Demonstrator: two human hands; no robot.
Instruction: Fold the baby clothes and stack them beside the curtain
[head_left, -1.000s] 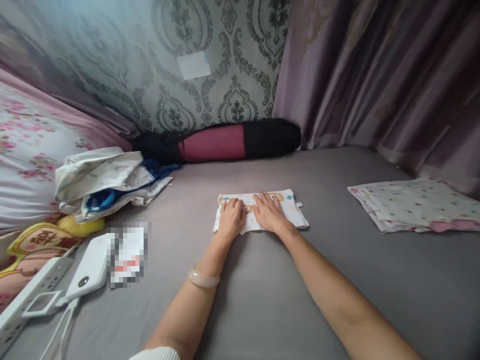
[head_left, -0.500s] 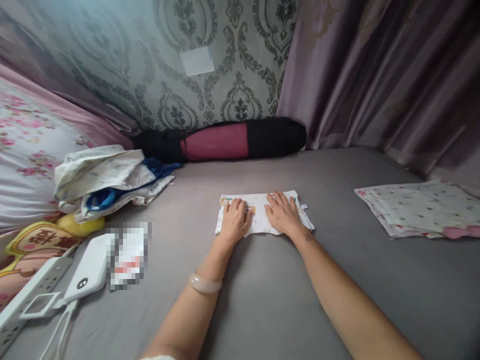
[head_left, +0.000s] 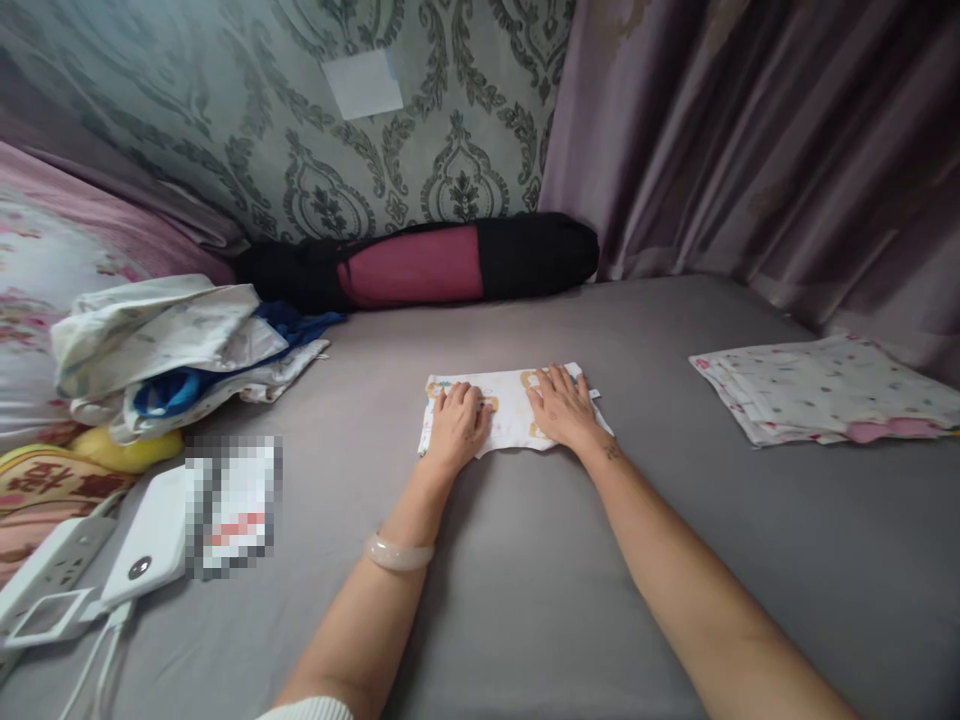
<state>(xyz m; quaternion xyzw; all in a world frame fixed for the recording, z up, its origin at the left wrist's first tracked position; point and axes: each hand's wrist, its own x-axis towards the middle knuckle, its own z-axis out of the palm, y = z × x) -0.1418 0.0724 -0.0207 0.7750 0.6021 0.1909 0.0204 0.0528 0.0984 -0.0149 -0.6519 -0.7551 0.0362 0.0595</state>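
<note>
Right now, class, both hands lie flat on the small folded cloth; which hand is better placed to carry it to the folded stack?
Probably the right hand. It rests on the end of the folded cloth nearer the folded stack, which lies to the right; the left hand would cross over.

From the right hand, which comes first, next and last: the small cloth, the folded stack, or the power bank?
From the right hand:
1. Small cloth, right under the palm.
2. Folded stack, off to the right on the bed.
3. Power bank, far left, past the left hand.
</note>
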